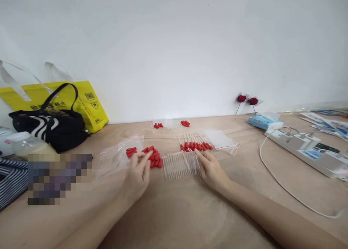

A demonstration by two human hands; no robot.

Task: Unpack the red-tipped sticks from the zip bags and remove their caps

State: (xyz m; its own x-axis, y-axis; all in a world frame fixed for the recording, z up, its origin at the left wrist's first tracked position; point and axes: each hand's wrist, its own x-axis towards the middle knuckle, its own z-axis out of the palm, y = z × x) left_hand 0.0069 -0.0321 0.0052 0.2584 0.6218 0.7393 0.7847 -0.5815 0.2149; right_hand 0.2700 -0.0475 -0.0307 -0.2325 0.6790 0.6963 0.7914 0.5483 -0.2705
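Observation:
My left hand point(138, 172) is over the near side of a pile of red rubber bulbs point(155, 157). Its fingers look apart, with the tips at the bulbs and no bulb clearly held. Pinched in my right hand point(211, 169) is a thin clear dropper tube point(191, 151), its end pointing left. Below that lies a row of clear dropper tubes point(178, 167), side by side, partly covered by my right fingers. Just behind the row, several droppers with red bulbs fitted point(195, 146) lie with their tubes pointing away from me.
A clear zip bag point(114, 155) with red bulbs lies left; flat zip bags point(221, 140) lie right. Another bag point(171, 123) sits by the wall. Further out are a black bag point(51, 127), yellow bag point(96, 114), tissue pack point(265, 122), power strip point(304, 151) and cable point(282, 191).

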